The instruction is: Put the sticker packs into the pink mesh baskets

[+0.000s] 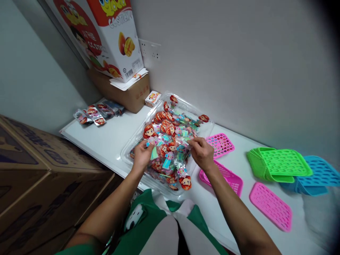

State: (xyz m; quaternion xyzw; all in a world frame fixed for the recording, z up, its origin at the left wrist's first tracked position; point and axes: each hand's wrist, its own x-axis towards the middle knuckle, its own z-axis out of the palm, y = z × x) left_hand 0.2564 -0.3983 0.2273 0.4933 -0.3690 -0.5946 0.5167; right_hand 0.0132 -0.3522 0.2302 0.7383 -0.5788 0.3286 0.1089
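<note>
A clear plastic tray (125, 150) is heaped with small clear packets (166, 124) that carry red-haired cartoon doll figures and blue-green pieces. At the tray's left side, my left hand (142, 154) is closed in a pinch on one doll-figure packet (149, 131), its printed head standing above my thumb. My right hand (203, 152) is over the tray's right side, thumb and forefinger pressed together at the edge of a clear packet among the heap. My fingers partly hide what they grip there. One more packet (185, 181) lies on top near the tray's front edge.
Pink baskets (233, 180) and a pink perforated piece (271, 207) lie to the right, near stacked green baskets (278, 163) and blue baskets (318, 173). Foil packets (91, 111) lie back left beside a brown carton (136, 94) under a printed box (119, 46). Large cartons (53, 170) stand lower left.
</note>
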